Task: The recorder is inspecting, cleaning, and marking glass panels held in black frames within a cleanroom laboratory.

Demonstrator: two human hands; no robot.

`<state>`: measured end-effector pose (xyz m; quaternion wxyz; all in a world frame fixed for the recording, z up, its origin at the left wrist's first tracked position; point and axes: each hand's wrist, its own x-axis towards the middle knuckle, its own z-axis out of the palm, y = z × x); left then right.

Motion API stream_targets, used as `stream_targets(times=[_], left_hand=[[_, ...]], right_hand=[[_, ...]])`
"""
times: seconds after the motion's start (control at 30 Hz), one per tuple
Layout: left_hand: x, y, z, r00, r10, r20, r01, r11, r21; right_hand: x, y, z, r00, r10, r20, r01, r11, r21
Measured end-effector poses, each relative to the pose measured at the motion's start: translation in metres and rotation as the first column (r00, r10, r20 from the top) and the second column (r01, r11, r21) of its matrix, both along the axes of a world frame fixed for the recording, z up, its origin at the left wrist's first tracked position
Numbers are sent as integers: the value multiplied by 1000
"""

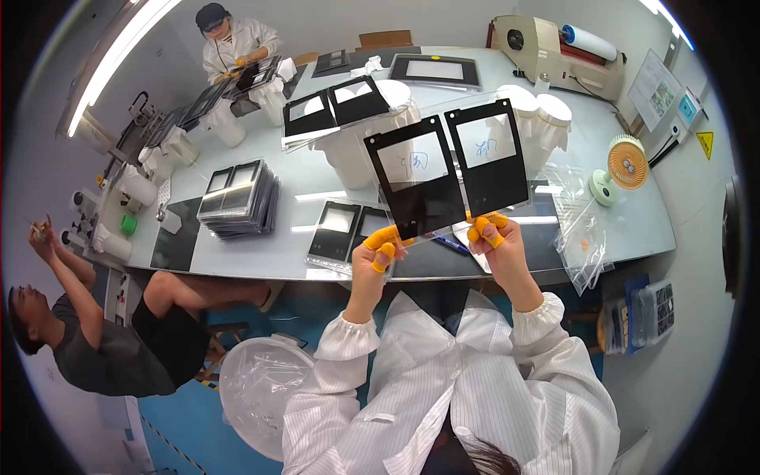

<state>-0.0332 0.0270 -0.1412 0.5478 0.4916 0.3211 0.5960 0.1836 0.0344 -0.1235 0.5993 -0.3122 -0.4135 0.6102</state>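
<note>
Both my hands hold up a clear sheet carrying two black panels with see-through windows (431, 207), tilted above the table's front edge. Blue handwriting shows on the windows. My left hand (370, 260) pinches the lower left edge, and my right hand (499, 247) pinches the lower edge near the right panel. Yellow finger cots cover several fingertips. Below lie a similar panel sheet (334, 231), partly hidden by my left hand, and a blue pen (451, 244). More such panels (305, 125) rest on white cloth-covered tubs (348, 162) behind.
A stack of panels (237, 202) stands on the left of the table. To the right are clear plastic bags (584, 237), a small fan (625, 165) and a roller machine (546, 59). A bin (261, 392) stands below left. One person (237, 43) works across; another (103, 332) sits left.
</note>
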Motion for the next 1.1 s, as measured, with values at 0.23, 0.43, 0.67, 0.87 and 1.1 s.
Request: stream_targets(times=[0.23, 0.43, 0.67, 0.87, 1.1], left_hand=[[-32, -19, -15, 959, -58, -277, 53, 998, -23], [-103, -79, -43, 935, 290, -206, -323, 935, -145], [-195, -108, -57, 409, 802, -434, -877, 478, 56], [-189, -60, -90, 129, 866, -484, -961, 230, 155], [-179, -10, -87, 63, 730, -680, -912, 319, 257]], right_hand=[[-4, -6, -13, 946, 129, 296, -162, 983, 91], [-44, -19, -11, 324, -62, 944, -599, 759, 255], [-50, 5, -71, 414, 17, 910, -624, 733, 270], [-17, 16, -114, 577, -210, 789, -342, 816, 467], [-17, 11, -113, 566, -262, 782, -266, 839, 474]])
